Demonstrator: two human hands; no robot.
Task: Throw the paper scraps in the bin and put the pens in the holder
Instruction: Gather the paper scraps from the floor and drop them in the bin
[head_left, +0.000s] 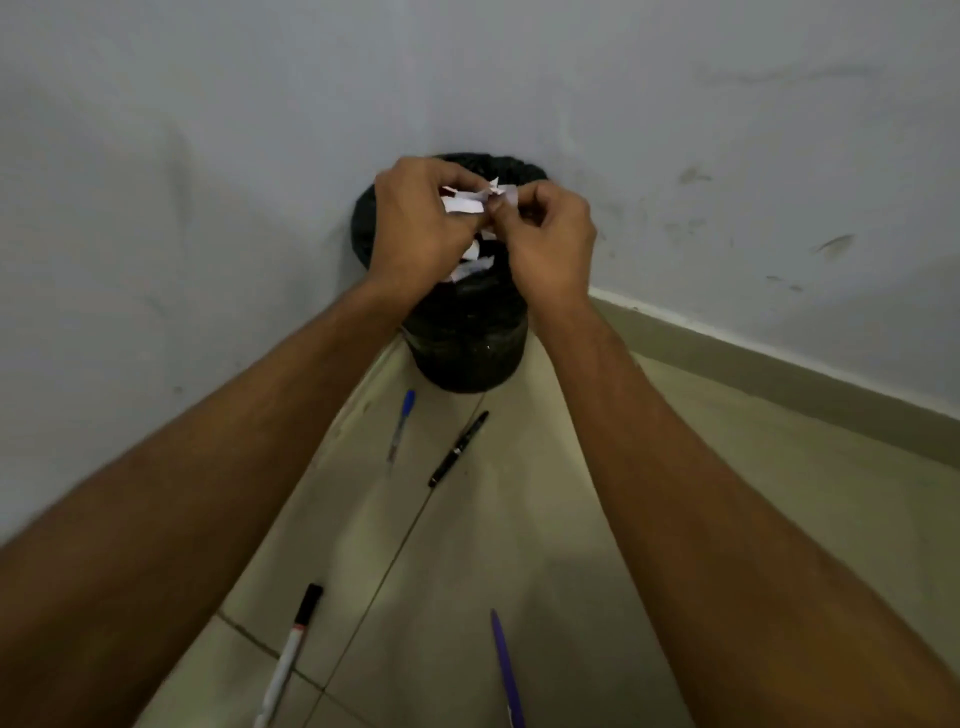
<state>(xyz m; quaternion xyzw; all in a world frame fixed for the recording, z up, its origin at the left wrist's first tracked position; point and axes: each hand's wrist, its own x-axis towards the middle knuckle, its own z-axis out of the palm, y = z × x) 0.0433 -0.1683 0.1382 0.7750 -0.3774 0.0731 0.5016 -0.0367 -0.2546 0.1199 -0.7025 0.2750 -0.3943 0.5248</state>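
Observation:
A black bin (470, 343) lined with a dark bag stands on the floor against the wall. Both my hands hover right over its mouth. My left hand (415, 223) clutches a bunch of white paper scraps (465, 201). My right hand (553, 244) pinches the same bunch at its right end. More white scraps (475, 262) show between my wrists, over the bin's opening. Several pens lie on the floor tiles: a blue-capped pen (401, 426), a black pen (458, 449), a white marker with a black cap (290, 652) and a purple pen (506, 670). No pen holder is visible.
The grey wall (208, 156) rises right behind the bin and runs off to the right above a beige skirting (779, 374). Beige floor tiles (571, 519) spread between my forearms and to the right.

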